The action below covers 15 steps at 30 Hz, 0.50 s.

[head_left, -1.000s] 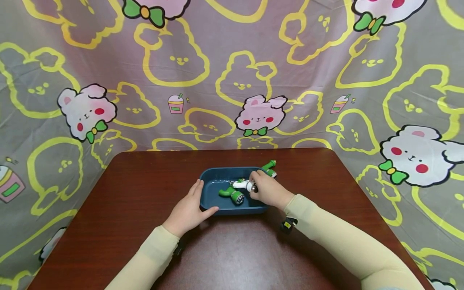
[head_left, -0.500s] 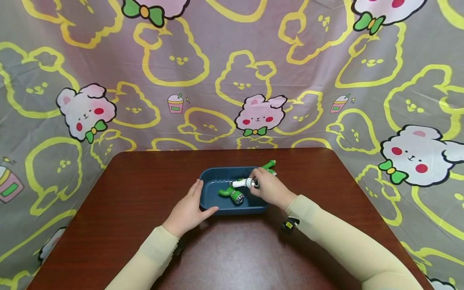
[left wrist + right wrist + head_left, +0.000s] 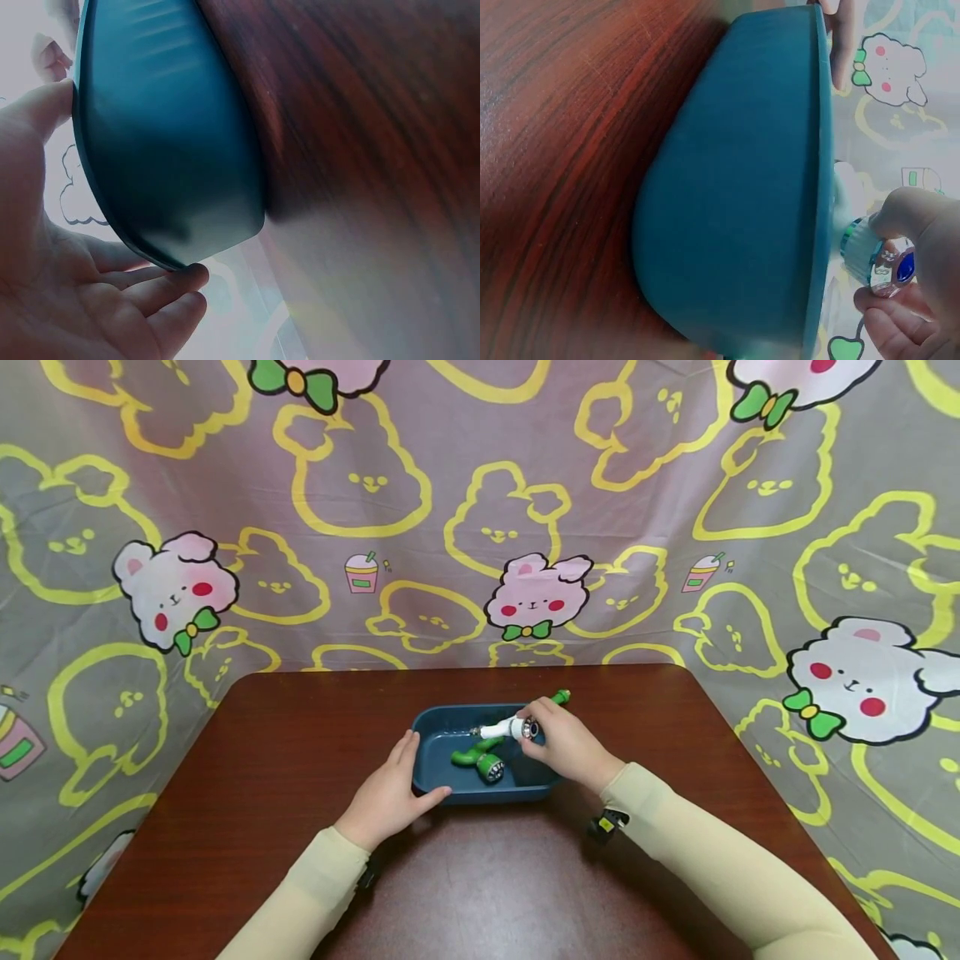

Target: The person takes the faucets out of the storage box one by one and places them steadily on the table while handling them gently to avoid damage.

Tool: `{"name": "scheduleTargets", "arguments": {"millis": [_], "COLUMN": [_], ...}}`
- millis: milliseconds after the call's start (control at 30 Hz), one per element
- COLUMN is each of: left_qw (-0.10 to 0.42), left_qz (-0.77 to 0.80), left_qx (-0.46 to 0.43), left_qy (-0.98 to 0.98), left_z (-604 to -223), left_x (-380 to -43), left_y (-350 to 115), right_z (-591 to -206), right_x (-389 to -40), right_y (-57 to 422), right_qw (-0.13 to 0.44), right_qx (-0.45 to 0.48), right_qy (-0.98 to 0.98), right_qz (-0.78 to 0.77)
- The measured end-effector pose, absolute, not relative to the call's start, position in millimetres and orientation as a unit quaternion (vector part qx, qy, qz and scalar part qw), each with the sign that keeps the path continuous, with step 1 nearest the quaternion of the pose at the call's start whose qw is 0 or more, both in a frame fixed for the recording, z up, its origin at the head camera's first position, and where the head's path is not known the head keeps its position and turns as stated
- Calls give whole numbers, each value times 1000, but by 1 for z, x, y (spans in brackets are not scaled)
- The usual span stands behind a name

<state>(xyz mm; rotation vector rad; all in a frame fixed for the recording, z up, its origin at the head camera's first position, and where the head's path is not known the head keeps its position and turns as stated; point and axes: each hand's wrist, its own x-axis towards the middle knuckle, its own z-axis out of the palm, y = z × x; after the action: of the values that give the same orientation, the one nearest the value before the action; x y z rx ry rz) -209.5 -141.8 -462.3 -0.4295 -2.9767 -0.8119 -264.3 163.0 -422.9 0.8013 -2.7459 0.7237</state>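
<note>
A dark blue tray (image 3: 480, 796) with a raised rim sits on the table. At its left end, my left hand (image 3: 386, 789) rests with fingers extended along the wall and thumb over the front rim. My right hand (image 3: 566, 739) pinches a white pipe-like fitting (image 3: 498, 730) by its ribbed collar, over the tray's right half. In the right wrist view the fitting's shiny silver end (image 3: 891, 270) has a blue centre. Inside the tray lies a curved green fitting (image 3: 468, 756) with a round silver-and-black end. Behind my right hand pokes out the tip of another green fitting (image 3: 561, 697), mostly hidden.
The brown wooden table (image 3: 315, 735) has rounded far corners. A patterned curtain (image 3: 420, 510) with cartoon animals hangs behind it and along both sides. Small black devices, one (image 3: 607, 822) on the right, are strapped at both wrists.
My right hand has lifted the white fitting slightly and moved a little up and right, covering more of the rear green fitting. The left hand stays at the tray.
</note>
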Motion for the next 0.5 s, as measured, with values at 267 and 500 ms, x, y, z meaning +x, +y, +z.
{"name": "scheduleTargets", "arguments": {"millis": [267,500], "left_qw": [13,15], "left_qz": [-257,-259], "left_qx": [-134,-134], "left_qy": [-957,-957], "left_z": [-463,-463], "left_x": [-210,-210], "left_y": [-141,-141], "right_z": [-421,-413], "right_x": [-267,-268], "right_y": [170,178], "right_qw": [140,163], "right_qx": [288,275], "right_qy": [-915,-912], "right_qz": [244,258]}}
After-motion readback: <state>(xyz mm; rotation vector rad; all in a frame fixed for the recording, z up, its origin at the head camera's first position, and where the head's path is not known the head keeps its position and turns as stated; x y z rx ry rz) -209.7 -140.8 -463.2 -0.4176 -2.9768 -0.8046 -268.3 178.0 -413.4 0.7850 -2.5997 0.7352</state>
